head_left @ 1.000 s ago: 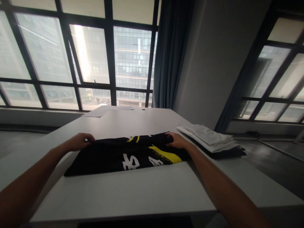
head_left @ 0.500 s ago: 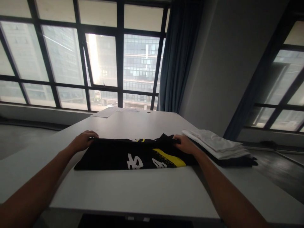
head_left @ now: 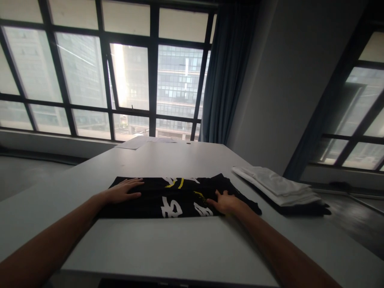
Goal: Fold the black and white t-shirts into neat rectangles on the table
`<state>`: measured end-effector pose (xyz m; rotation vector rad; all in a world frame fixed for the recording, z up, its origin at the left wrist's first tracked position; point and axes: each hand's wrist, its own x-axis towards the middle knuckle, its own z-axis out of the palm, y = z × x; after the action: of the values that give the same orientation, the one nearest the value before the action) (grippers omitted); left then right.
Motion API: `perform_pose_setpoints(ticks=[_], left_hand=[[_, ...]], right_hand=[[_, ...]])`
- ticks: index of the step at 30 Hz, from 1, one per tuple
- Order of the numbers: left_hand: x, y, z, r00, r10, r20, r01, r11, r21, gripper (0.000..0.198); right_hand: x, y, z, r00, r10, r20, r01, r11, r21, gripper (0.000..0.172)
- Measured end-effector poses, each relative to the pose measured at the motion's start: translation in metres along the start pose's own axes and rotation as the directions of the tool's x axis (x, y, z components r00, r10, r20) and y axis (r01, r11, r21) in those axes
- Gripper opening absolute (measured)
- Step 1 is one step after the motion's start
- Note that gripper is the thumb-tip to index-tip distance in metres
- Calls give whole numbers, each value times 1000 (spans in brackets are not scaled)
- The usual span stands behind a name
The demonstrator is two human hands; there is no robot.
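Observation:
A folded black garment (head_left: 153, 200), perhaps a T-shirt, lies flat across the white table (head_left: 168, 244). White characters and yellow streaks are printed on it. My left hand (head_left: 124, 191) rests palm down on its left part, fingers stretched out to the right. On the right part lies my right hand (head_left: 223, 201), its fingers spread and touching the cloth. Neither hand grips anything. The right forearm covers some of the yellow print, and the garment's lower right corner sticks out beyond that hand.
A stack of folded white and black cloth (head_left: 279, 186) lies at the table's right edge. Sheets of paper (head_left: 132, 142) are at the far end, near a small dark round spot. Beyond stand windows, a blue curtain (head_left: 220, 80) and a grey pillar (head_left: 264, 100).
Both hands have let go of the garment's far edge and come down onto its top, the left moving inward, the right nearer to me. The cloth's far edge now lies flatter.

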<state>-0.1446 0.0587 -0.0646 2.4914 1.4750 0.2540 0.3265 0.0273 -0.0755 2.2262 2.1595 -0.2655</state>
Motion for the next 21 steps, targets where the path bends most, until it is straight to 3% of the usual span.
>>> perform_pose_setpoints(ticks=[3,6,10,13,15,17,19,21], left_hand=[[0,-12,-2,998,-53,40,52,998,24,80],[0,-24,-8,993,-114,41,112,993,42,83],[3,-36,-7,976,-218,22,216,973,82,88],[5,-42,0,965,-257,-47,260,962,87,87],[7,-47,4,970,-213,-113,222,973,68,80],[8,-52,4,973,-156,-171,166,985,50,74],[8,-57,2,971,-135,-197,146,989,40,74],[9,-62,0,969,-148,-196,154,988,17,80]], right_hand=[[6,-13,4,996,87,17,-86,996,-10,90],[26,-28,-3,1000,-1,-5,1,1000,-1,84],[77,-42,-10,994,-102,-35,102,995,2,79],[117,-48,-15,975,-169,-146,166,986,-35,72],[134,-53,-20,954,-125,-271,100,989,-107,70],[142,-60,-27,937,0,-350,-58,986,-154,68],[141,-70,-33,938,163,-306,-211,969,-131,67],[135,-78,-37,943,280,-179,-295,954,-61,73]])
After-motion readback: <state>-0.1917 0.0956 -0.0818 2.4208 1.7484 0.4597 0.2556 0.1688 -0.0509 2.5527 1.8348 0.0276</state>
